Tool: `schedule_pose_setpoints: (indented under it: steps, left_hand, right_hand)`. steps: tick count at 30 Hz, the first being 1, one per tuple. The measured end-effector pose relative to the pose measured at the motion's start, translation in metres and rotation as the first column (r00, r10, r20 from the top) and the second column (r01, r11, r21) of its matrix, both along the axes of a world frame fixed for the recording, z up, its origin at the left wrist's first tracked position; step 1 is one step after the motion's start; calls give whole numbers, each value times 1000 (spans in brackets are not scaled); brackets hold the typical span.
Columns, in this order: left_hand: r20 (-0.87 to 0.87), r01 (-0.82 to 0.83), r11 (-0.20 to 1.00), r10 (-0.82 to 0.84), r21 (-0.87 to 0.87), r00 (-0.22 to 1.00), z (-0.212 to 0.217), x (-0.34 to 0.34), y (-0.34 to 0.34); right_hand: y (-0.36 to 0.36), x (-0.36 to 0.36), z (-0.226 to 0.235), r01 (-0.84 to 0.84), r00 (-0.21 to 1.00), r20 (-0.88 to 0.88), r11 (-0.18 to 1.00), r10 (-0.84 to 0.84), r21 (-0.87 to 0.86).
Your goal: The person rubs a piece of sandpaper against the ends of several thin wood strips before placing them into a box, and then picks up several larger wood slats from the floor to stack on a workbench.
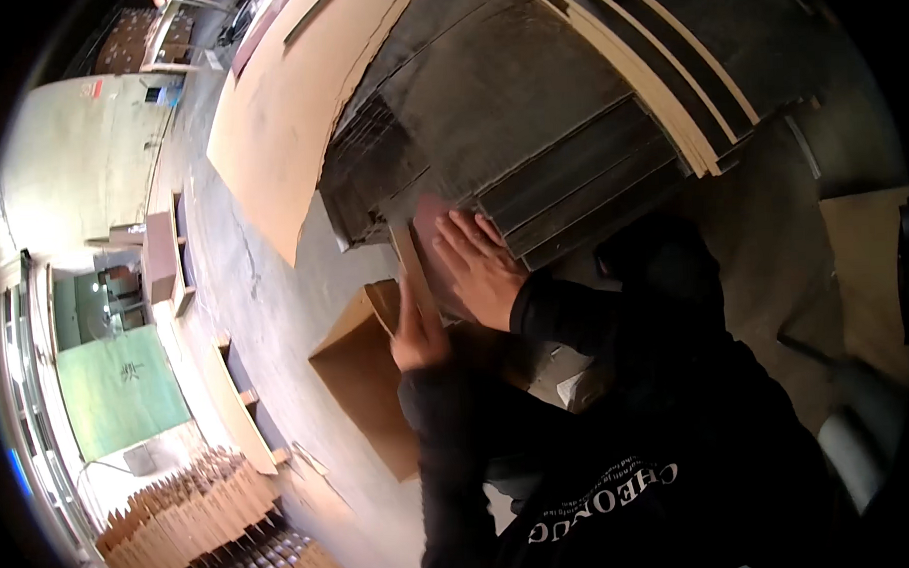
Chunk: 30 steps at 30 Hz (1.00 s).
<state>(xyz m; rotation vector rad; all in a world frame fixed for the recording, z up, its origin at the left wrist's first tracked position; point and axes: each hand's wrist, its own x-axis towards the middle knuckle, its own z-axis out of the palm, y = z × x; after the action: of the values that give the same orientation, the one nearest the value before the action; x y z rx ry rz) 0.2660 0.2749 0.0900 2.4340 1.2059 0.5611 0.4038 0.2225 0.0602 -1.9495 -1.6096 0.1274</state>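
A reddish-brown board [431,215] with a pale tan edge lies between my hands. My right hand [482,273] rests flat on its face, fingers stretched out and slightly apart. At the board's left edge is my left hand [417,330], with one finger pointing up along the tan strip; its other fingers are mostly hidden, and it seems to grip that edge. Just left of and below this hand stands a brown cardboard box [368,387]. Long dark panels [581,174] lie stacked right beside my right hand.
A large tan sheet [269,140] with a ragged edge leans at the upper left. Pale-edged curved strips [658,77] lie at the upper right. Many upright brown pieces [197,503] stand in rows at the lower left, below a green board [126,391]. Grey concrete floor [276,330] lies between.
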Motion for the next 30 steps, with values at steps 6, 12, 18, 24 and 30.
schedule_pose_setpoints:
  steps: [6,12,18,24,30]
  left_hand:
    - [218,-146,964,195,-222,956,-42,-108,98]
    - [-256,-553,799,600,235,758,-1,-155,22]
    - [110,-432,872,464,-230,879,-31,-183,131]
    - [445,-185,672,645,-717,621,-67,-55,261]
    - [86,214,977,-215,21,973,-131,-49,280]
  right_hand:
    - [6,-12,13,-22,997,-67,998,26,51]
    - [5,4,-15,54,998,-14,998,-54,31]
    - [7,2,1,5,1000,-30,1000,-5,-11]
    - [-1,9,13,-26,1000,3,995,27,-92]
    - [-5,5,16,-126,988,-106,988,116,-92]
